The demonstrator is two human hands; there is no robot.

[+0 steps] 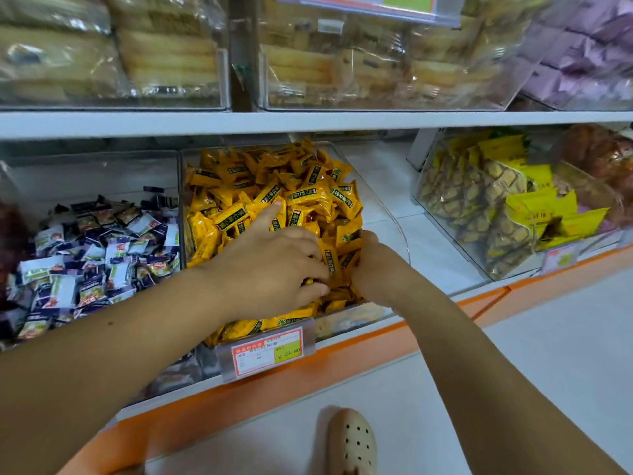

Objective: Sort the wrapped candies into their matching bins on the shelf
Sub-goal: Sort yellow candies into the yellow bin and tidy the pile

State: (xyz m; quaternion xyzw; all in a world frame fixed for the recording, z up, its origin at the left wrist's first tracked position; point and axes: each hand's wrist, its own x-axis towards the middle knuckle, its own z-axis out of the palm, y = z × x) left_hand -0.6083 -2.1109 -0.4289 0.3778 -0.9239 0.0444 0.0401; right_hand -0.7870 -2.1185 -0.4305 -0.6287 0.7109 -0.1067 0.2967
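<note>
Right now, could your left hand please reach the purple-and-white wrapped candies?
Probably yes: the left hand is close by, and the purple-and-white candies lie uncovered just past a clear divider.

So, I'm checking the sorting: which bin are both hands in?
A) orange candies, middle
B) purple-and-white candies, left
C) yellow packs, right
A: the left hand and right hand are both down among the orange candies in the middle bin.
</note>
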